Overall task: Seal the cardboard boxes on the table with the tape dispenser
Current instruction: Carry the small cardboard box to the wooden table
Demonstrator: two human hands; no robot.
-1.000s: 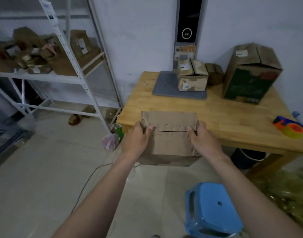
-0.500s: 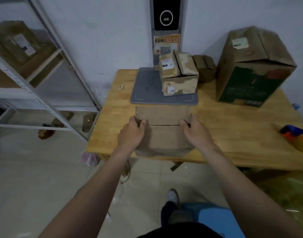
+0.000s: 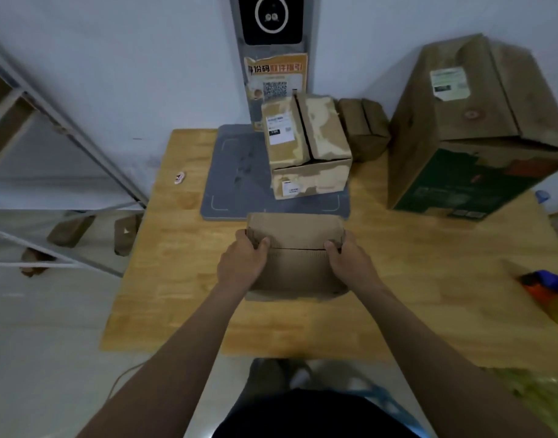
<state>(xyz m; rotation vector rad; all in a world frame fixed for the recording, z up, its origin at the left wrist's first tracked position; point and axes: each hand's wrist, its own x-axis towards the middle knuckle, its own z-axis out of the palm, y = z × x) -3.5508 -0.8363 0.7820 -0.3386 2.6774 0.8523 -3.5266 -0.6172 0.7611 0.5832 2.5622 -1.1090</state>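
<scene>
A small plain cardboard box (image 3: 298, 263) sits over the middle of the wooden table (image 3: 182, 279), its two top flaps meeting at a seam. My left hand (image 3: 242, 262) grips its left side with the thumb on top. My right hand (image 3: 350, 263) grips the right side the same way. The tape dispenser (image 3: 548, 289), blue and orange with a yellowish roll, lies at the table's right edge, partly cut off by the frame.
A labelled box (image 3: 309, 147) stands on a grey pad (image 3: 236, 184) behind the held box. A small brown box (image 3: 363, 128) and a tall green-printed carton (image 3: 473, 128) stand at the back right. A metal shelf rack (image 3: 65, 134) is on the left.
Both hands carried the plain box from in front of the table's near edge onto the table's middle. The view moved closer over the table.
</scene>
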